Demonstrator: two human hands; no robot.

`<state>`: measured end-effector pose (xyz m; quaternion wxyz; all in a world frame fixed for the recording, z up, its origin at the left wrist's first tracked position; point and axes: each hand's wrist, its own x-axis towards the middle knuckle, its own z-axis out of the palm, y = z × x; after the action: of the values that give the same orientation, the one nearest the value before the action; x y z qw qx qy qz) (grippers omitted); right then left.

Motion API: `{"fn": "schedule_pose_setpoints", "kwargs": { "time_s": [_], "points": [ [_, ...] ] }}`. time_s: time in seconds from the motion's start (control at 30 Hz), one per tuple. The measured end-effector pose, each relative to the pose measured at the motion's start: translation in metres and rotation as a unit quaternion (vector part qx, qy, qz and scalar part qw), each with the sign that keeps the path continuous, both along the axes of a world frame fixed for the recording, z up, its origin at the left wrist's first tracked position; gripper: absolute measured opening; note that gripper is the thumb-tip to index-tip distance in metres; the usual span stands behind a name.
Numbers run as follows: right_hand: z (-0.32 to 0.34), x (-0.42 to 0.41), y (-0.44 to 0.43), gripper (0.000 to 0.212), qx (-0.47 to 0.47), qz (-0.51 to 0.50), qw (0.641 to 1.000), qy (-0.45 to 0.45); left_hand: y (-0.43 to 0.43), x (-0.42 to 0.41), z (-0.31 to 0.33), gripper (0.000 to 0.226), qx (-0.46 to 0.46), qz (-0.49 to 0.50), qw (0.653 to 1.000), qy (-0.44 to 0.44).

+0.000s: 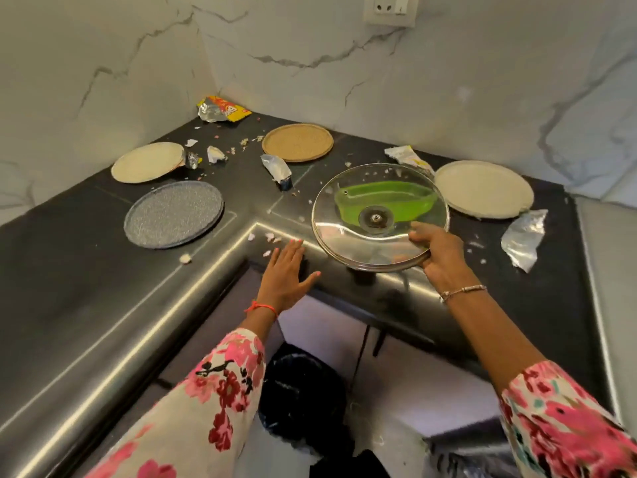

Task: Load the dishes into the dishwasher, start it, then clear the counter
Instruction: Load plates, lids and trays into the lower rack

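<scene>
Head view: near the counter's [103, 305] left edge lie a cream plate [147, 162] and grey plate [174, 214]; left hand [284, 276] hovers open at the inner corner; right hand [439, 255] grips a glass lid [372, 236] by its rim above a green dish [410, 201].

A glossy dark counter [86, 288] was edged in polished metal. A clear glass lid [379, 215], metal-rimmed, was seen at centre. Matt, speckled plates [174, 213] and crinkled foil wrappers [522, 238] were scattered; the upper walls [448, 81] looked marble-smooth.
</scene>
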<state>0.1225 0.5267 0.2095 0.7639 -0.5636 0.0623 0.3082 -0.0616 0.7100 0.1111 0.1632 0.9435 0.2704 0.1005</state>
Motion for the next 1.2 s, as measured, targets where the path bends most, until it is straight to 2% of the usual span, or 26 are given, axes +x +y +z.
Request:
{"fn": "schedule_pose_setpoints", "kwargs": {
  "time_s": [0.07, 0.17, 0.23, 0.37, 0.6, 0.8, 0.97, 1.2],
  "points": [
    [-0.006, -0.037, -0.039, 0.033, 0.007, -0.012, 1.0, -0.007, -0.038, -0.038, -0.008, 0.091, 0.005, -0.012, 1.0, 0.001],
    [-0.019, -0.099, -0.1, 0.022, 0.003, -0.02, 1.0, 0.004, -0.096, -0.096, -0.022, 0.092, 0.006, -0.026, 1.0, 0.001],
    [-0.032, -0.139, -0.145, 0.023, -0.01, -0.029, 0.999, 0.01, -0.137, -0.136, -0.03, 0.092, -0.001, -0.043, 0.999, 0.014],
    [-0.06, -0.215, -0.232, 0.023, -0.025, -0.041, 0.997, 0.055, -0.214, -0.206, -0.041, 0.084, -0.025, -0.062, 0.998, 0.016],
    [-0.107, -0.316, -0.383, 0.024, -0.067, -0.075, 0.986, 0.133, -0.341, -0.286, -0.06, 0.093, -0.068, -0.104, 0.991, 0.051],
    [-0.142, -0.368, -0.514, 0.019, -0.079, -0.097, 0.975, 0.185, -0.45, -0.303, -0.087, 0.09, -0.103, -0.15, 0.98, 0.085],
    [-0.167, -0.38, -0.637, 0.02, -0.113, -0.168, 0.957, 0.209, -0.568, -0.285, -0.109, 0.091, -0.125, -0.22, 0.96, 0.121],
    [-0.166, -0.344, -0.801, 0.025, -0.155, -0.255, 0.942, 0.156, -0.734, -0.248, -0.156, 0.084, -0.16, -0.266, 0.935, 0.173]
  ]
}}
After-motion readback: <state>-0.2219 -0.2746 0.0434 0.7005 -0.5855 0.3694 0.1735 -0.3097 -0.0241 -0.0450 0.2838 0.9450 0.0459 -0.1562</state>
